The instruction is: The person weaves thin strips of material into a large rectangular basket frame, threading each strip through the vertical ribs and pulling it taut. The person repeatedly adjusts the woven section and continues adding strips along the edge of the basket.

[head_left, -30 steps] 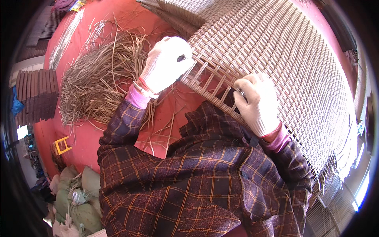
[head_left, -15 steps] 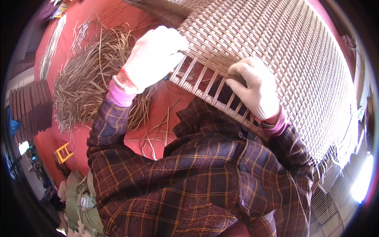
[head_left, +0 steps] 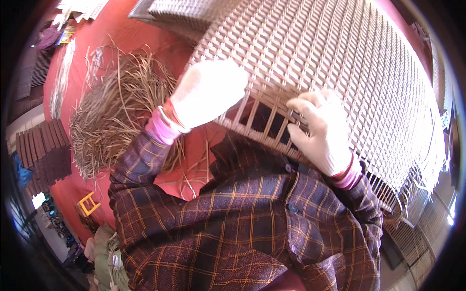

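A brown wicker panel [head_left: 310,53] woven from flat strips slopes up and away in front of me. Along its near edge, bare ribs [head_left: 253,115] stand apart, with dark gaps between them. My left hand [head_left: 209,93], in a white glove, is closed at the panel's left corner; its fingertips are hidden, and glare washes out what they grip. Over the right part of the gaps is my right hand [head_left: 323,131], gloved too. Its thumb and curved fingers are apart, the fingertips touching the edge of the weave.
A heap of loose brown strips [head_left: 119,111] lies on the red cloth [head_left: 194,160] to the left. A stack of brown slatted pieces [head_left: 43,150], a small yellow frame [head_left: 89,203] and a pale green bundle [head_left: 104,257] are at the far left. Another woven piece [head_left: 179,12] stands behind.
My left hand has come lower and to the right, over the panel's corner. My right hand has shifted slightly right and down. The whole view has tilted a little.
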Action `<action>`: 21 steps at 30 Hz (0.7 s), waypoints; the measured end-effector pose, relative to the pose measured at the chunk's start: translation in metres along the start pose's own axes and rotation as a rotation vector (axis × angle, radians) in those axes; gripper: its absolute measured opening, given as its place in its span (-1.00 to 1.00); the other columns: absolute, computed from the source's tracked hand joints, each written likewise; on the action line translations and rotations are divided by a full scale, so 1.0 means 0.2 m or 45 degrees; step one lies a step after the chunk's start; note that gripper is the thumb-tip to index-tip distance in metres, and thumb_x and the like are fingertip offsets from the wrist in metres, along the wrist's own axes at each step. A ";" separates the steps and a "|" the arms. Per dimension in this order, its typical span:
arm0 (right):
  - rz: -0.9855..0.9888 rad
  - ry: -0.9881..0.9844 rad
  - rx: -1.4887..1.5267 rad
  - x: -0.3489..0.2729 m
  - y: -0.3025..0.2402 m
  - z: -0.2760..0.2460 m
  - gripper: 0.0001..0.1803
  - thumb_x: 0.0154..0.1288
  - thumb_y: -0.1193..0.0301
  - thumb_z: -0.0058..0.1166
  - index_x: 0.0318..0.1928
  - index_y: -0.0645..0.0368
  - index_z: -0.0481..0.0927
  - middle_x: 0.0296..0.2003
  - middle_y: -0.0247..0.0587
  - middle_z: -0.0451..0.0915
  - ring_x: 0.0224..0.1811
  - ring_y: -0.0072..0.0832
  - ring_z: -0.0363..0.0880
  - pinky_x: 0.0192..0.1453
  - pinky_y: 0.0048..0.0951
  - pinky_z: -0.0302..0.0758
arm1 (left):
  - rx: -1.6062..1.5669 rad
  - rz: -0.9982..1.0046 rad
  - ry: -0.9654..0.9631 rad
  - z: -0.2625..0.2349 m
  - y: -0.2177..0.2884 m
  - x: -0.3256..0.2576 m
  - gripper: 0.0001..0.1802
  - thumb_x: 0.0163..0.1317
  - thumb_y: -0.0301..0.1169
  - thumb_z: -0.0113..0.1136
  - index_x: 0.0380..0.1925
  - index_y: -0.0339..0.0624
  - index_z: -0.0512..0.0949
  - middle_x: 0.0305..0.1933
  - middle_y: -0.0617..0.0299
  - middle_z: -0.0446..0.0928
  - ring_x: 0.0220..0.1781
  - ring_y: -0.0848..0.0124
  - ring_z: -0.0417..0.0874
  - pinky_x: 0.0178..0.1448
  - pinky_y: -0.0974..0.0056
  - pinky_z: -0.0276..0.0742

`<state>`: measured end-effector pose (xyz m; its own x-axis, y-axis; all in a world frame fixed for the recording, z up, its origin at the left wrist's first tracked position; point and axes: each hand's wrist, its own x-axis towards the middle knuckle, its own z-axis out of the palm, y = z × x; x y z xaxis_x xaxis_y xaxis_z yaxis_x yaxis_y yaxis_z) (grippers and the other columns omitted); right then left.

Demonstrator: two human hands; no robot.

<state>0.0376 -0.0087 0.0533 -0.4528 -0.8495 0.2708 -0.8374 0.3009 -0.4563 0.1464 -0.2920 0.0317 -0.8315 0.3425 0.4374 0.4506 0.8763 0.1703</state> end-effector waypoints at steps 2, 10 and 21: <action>-0.010 0.029 -0.009 0.00 0.00 0.01 -0.65 0.08 0.51 0.37 -0.05 0.13 0.74 -0.11 -0.18 0.68 0.02 -0.10 0.60 0.20 -0.08 0.50 | 0.062 -0.110 -0.159 0.00 0.03 0.00 -0.90 0.24 -0.42 0.38 -0.27 -0.16 0.69 -0.28 0.15 0.63 -0.24 0.14 0.71 -0.15 0.09 0.70; -0.104 0.239 0.186 -0.03 0.08 0.02 -0.74 0.12 0.56 0.44 -0.14 0.16 0.76 -0.17 -0.19 0.71 -0.05 -0.14 0.64 0.12 -0.12 0.55 | -0.128 -0.570 0.281 -0.08 -0.07 -0.08 -0.78 0.32 -0.41 0.47 -0.07 -0.22 0.79 -0.07 0.06 0.80 -0.02 0.07 0.82 0.11 0.08 0.73; -0.068 0.125 0.177 -0.04 0.08 0.01 -0.71 0.17 0.47 0.47 -0.07 0.14 0.78 -0.14 -0.23 0.71 0.01 -0.14 0.62 0.18 -0.08 0.53 | -0.885 -1.411 0.295 -0.02 -0.10 -0.35 -0.46 0.59 -0.16 0.30 0.27 -0.47 0.64 -0.02 -0.01 0.83 -0.01 0.38 0.81 0.08 0.23 0.71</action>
<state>0.0283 0.0028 0.0427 -0.4419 -0.8144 0.3762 -0.8139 0.1877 -0.5499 0.1962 -0.3354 0.0019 -0.8214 -0.5621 -0.0970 -0.2960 0.2747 0.9149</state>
